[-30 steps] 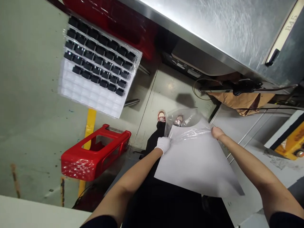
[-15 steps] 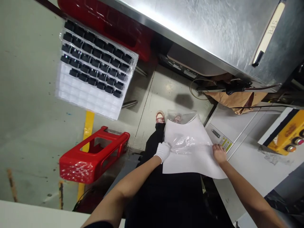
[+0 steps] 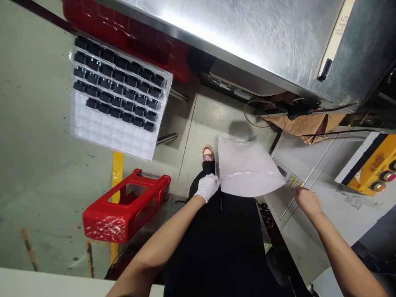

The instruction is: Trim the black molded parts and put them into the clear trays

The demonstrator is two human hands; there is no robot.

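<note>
Gripping the left edge of a white sheet [image 3: 247, 163], a worker's gloved left hand [image 3: 208, 187] closes its fingers at the near left side, next to the dark trousers [image 3: 201, 177]. The bare right hand [image 3: 309, 202] is held off the sheet's pointed right corner, just beyond it and slightly nearer the body, a narrow gap showing between corner and fingertips. Its fingers are curled in with the thumb drawn close; whether they pinch anything cannot be told.

The sheet hangs between the two hands, above the floor [image 3: 216, 111] and in front of the worker's legs, most of it reaching forward past the gloved fist. A shiny ridge of clear film [image 3: 248, 173] runs across it, and its near edge bows toward the worker. One shoe [image 3: 208, 153] shows at its left.

Beyond the right hand stands a pale cabinet [image 3: 309, 159] with a yellow label [image 3: 295, 180] close to the fingertips; farther right sits a yellow control box [image 3: 368, 165] with round buttons. Ahead, a steel bench [image 3: 232, 33] bears a strip [image 3: 338, 35] marked B45, with brown paper [image 3: 303, 123] beneath its edge. Well to the left, a white tray [image 3: 105, 134] holds rows of black parts [image 3: 116, 76], and a red frame [image 3: 105, 222] lies nearer the worker, across a yellow line [image 3: 117, 167].
</note>
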